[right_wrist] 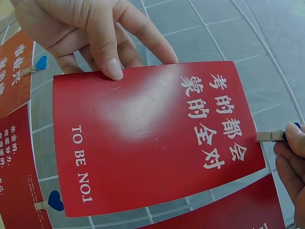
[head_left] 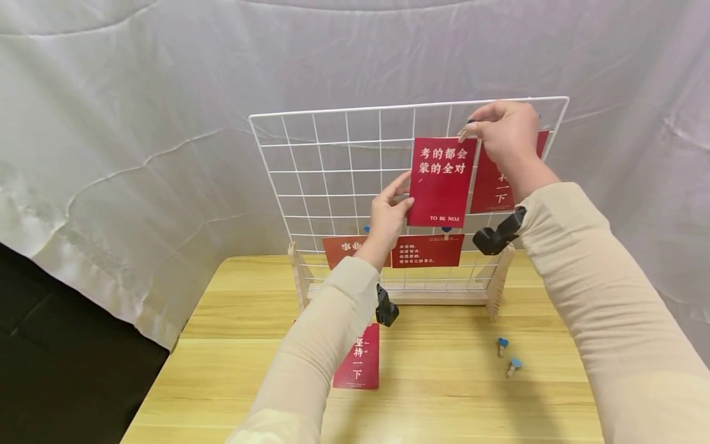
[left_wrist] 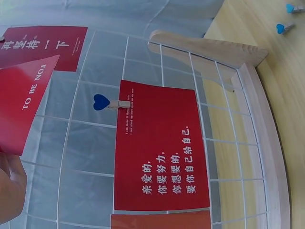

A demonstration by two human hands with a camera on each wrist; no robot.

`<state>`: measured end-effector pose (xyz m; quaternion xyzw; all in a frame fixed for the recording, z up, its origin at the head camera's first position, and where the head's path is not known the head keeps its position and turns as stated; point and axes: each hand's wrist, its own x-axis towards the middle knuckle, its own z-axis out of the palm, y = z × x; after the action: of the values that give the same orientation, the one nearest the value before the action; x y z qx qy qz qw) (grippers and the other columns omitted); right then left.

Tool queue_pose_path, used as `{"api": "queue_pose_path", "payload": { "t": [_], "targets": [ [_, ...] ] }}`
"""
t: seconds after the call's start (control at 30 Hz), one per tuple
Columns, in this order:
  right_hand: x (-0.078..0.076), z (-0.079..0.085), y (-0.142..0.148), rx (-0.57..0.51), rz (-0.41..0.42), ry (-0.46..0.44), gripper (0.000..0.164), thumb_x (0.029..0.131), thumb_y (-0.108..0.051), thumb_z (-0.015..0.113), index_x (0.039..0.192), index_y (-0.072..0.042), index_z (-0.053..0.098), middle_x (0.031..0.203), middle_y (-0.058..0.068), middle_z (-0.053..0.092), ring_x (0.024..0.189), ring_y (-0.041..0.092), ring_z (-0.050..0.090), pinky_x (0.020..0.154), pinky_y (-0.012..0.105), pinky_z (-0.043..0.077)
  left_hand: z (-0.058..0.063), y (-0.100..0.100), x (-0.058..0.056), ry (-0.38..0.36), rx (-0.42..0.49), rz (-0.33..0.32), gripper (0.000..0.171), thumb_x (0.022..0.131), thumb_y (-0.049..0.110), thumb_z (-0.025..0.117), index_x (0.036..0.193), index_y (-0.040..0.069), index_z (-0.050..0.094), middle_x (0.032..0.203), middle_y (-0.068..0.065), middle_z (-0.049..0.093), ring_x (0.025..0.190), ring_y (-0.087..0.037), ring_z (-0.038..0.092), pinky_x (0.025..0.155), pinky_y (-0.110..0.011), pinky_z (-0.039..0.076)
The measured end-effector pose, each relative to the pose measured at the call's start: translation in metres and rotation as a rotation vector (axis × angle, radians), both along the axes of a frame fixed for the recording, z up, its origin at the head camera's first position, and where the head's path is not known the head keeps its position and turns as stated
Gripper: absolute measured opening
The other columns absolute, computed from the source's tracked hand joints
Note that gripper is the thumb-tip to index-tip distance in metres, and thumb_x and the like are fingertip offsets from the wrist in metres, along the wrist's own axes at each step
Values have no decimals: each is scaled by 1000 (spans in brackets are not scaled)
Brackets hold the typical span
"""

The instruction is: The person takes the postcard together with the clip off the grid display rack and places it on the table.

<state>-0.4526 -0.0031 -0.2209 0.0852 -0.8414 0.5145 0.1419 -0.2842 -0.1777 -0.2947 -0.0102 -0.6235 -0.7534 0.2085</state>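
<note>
A red card with white lettering and "TO BE NO.1" stands upright against the upper part of a white wire grid. My left hand holds the card by its left edge, the thumb in front and other fingers behind. At the card's top edge my right hand pinches a small wooden clothespin with a dark blue heart. The clothespin's tip meets the card edge; whether it also grips the wire I cannot tell. Partly behind my right hand hangs another red card.
Lower on the grid hang a wide red card and an orange-red card, with blue heart clothespins. Wooden feet support the grid. Two clothespins lie on the table at right. Another red card lies below my left forearm.
</note>
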Motion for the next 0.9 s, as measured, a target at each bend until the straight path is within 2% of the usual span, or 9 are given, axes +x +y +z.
{"api": "queue_pose_path", "payload": {
  "t": [0.1, 0.2, 0.3, 0.4, 0.5, 0.6, 0.73, 0.83, 0.9],
  "targets": [
    [19, 7, -2, -52, -7, 5, 34, 64, -44, 68, 94, -27, 67, 96, -5, 61, 97, 15, 44, 69, 33, 43, -2, 0, 2, -4, 13, 1, 43, 81, -8, 51, 118, 14, 55, 95, -6, 55, 77, -14, 52, 65, -28, 51],
    [57, 22, -7, -83, -21, 19, 27, 68, -37, 69, 92, -24, 69, 92, -5, 61, 91, 12, 46, 69, 27, 41, -4, 0, 5, -13, 31, 4, 43, 81, -9, 51, 117, 13, 56, 94, -6, 55, 77, -14, 51, 65, -29, 51],
    [96, 38, -11, -156, -1, 47, 19, 73, -23, 68, 91, -15, 69, 83, -4, 61, 82, 10, 49, 65, 20, 40, -7, -1, 8, -28, 48, 5, 43, 81, -9, 51, 117, 16, 56, 94, -4, 55, 78, -14, 52, 65, -30, 51],
    [120, 44, -10, -233, 53, 76, 14, 76, -12, 64, 89, -10, 67, 75, -6, 59, 74, 7, 49, 63, 17, 40, -11, -2, 9, -33, 61, 0, 44, 81, -9, 51, 117, 15, 56, 95, -5, 55, 80, -15, 52, 66, -30, 51],
    [129, 42, -6, -315, 99, 66, 10, 77, -8, 63, 85, -10, 66, 72, -8, 57, 70, 6, 50, 62, 17, 40, -17, -3, 11, -47, 61, -4, 44, 81, -9, 51, 118, 15, 55, 96, -5, 54, 81, -15, 52, 67, -30, 50],
    [133, 35, -1, -365, 118, 45, 8, 76, -6, 63, 83, -10, 65, 71, -7, 58, 68, 6, 51, 62, 18, 41, -22, -4, 13, -70, 49, -7, 44, 81, -8, 52, 118, 17, 55, 97, -4, 55, 81, -16, 53, 67, -30, 50],
    [138, 24, 7, -407, 135, 19, 8, 75, -6, 64, 82, -11, 65, 72, -6, 59, 66, 8, 50, 55, 18, 39, -28, -6, 18, -92, 43, -19, 45, 81, -7, 52, 117, 20, 56, 97, -3, 56, 81, -16, 54, 68, -29, 50],
    [144, 15, 11, -401, 144, 19, 9, 76, -9, 65, 85, -11, 66, 75, -5, 60, 70, 9, 49, 57, 19, 39, -32, -7, 21, -97, 53, -30, 46, 81, -7, 52, 117, 21, 56, 98, -2, 56, 83, -15, 53, 69, -30, 50],
    [146, 8, 14, -408, 151, 21, 10, 75, -11, 66, 85, -10, 66, 76, -5, 60, 73, 9, 50, 65, 19, 40, -35, -6, 24, -101, 58, -30, 46, 80, -7, 53, 117, 21, 56, 98, -2, 56, 83, -15, 53, 69, -30, 50]
  ]
}}
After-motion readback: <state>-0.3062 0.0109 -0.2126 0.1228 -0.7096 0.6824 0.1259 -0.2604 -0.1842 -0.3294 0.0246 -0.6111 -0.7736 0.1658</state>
